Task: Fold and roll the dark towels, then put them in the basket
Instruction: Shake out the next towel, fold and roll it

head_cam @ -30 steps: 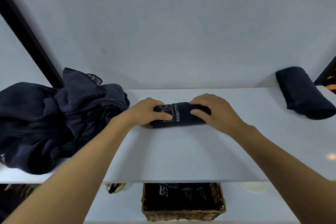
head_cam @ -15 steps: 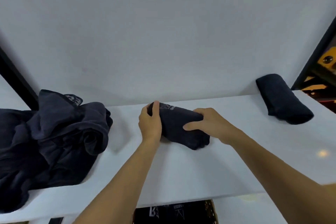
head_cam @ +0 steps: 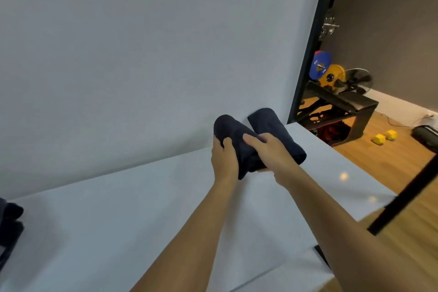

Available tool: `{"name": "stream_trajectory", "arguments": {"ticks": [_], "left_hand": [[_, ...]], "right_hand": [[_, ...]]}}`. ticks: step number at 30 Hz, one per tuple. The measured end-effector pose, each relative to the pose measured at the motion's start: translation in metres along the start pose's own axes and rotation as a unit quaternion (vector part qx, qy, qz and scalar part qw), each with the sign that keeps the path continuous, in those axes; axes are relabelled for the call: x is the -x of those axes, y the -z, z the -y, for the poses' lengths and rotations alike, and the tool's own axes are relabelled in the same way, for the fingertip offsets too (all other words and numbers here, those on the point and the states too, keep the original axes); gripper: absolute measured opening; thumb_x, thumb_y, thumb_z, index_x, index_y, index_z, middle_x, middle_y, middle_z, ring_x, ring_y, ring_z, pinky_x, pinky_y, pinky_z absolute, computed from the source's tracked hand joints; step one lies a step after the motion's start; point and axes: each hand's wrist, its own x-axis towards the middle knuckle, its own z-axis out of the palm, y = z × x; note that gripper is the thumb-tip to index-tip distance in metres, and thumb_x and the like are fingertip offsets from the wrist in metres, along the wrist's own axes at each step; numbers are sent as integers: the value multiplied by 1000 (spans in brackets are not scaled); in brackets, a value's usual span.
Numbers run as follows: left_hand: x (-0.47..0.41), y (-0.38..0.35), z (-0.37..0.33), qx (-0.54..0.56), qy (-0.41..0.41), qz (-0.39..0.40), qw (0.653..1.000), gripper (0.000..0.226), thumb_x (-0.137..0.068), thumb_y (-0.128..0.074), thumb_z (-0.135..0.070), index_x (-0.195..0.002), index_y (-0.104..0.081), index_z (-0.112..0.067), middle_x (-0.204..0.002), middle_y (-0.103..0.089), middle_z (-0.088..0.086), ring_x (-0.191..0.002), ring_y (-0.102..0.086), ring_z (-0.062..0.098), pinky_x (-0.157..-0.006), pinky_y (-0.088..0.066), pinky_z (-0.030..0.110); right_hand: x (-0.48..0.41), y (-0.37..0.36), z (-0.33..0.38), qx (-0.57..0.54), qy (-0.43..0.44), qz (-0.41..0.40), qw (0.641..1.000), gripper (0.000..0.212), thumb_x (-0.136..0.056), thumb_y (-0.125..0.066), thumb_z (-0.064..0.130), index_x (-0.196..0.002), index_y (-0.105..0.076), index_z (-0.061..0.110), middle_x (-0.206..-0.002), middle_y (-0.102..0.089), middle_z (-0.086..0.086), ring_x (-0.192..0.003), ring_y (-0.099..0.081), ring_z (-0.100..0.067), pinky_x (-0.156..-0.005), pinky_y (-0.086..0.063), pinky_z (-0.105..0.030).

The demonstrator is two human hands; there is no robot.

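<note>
A rolled dark towel (head_cam: 233,129) is held between both hands at the back right of the white table (head_cam: 118,220). My left hand (head_cam: 224,159) grips its left side, and my right hand (head_cam: 270,152) grips its right side with fingers curled over the top. Right beside it, against the wall, lies a second rolled dark towel (head_cam: 272,123). The edge of the loose dark towel pile (head_cam: 9,225) shows at the far left. The basket is out of view.
A white wall (head_cam: 142,54) backs the table. A black frame post (head_cam: 310,42) stands at the table's right end. Beyond it are weight plates (head_cam: 328,71), a black bench (head_cam: 343,102) and yellow dumbbells (head_cam: 384,137) on a wooden floor.
Both hands have carried the rolled towel from the table's middle to the right, next to the other roll. The view has swung right; the pile and basket have left the frame.
</note>
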Motion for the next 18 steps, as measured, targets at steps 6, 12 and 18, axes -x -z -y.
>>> {"name": "stream_trajectory", "arguments": {"ticks": [6, 12, 18], "left_hand": [[-34, -28, 3, -2, 63, -12, 998, 19, -84, -42, -13, -66, -41, -14, -66, -45, 1, -64, -42, 19, -59, -36, 31], [-42, -46, 19, -83, 28, -18, 996, 23, -89, -39, -3, -69, -39, -14, -70, -45, 1, -66, -42, 18, -55, -34, 27], [-50, -45, 30, -389, -124, -70, 910, 18, -93, -46, -12, -108, -55, -10, -109, -52, 6, -99, -50, 27, -82, -41, 33]], "right_hand": [[-41, 10, 1, 350, 43, -54, 934, 43, -97, -39, 52, -106, -49, 10, -100, -59, -11, -97, -59, -31, -82, -46, -42], [-64, 9, -11, 527, 103, -84, 839, 46, -100, -37, 44, -133, -49, 16, -125, -57, -11, -116, -53, -28, -95, -43, -42], [-65, 15, -20, 599, 133, -75, 786, 43, -100, -34, 46, -130, -51, 19, -121, -57, -9, -110, -54, -27, -92, -41, -40]]}}
